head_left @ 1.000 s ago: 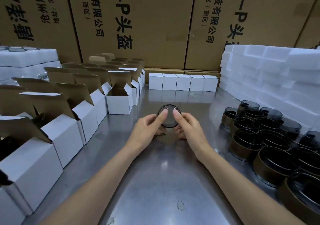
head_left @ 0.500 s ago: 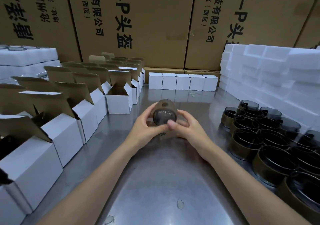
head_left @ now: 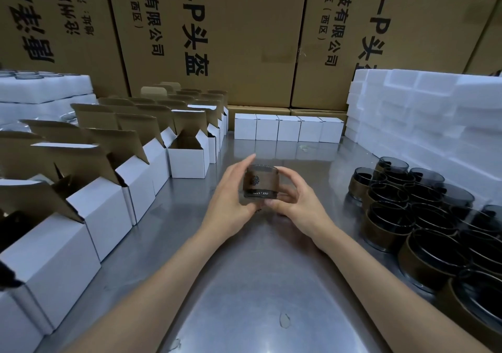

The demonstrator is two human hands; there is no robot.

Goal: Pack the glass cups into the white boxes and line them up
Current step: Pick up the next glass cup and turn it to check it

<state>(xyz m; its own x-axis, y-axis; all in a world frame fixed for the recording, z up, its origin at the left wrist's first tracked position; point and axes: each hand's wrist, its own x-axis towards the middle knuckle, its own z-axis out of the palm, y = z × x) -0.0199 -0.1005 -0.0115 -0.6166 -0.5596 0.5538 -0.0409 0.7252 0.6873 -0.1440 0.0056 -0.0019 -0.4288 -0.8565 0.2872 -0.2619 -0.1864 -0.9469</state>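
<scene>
Gripping one glass cup (head_left: 260, 181), left hand (head_left: 231, 203) and right hand (head_left: 298, 206) — fingertips hidden behind.

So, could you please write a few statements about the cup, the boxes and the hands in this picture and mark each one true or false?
1. Both hands, left hand and right hand, hold one glass cup. True.
2. The held cup sits inside a box. False: it is above the metal table.
3. Five closed white boxes stand in a row at the back. True.
4. The open boxes are on the person's right. False: on the left; the loose cups are on the right.
</scene>
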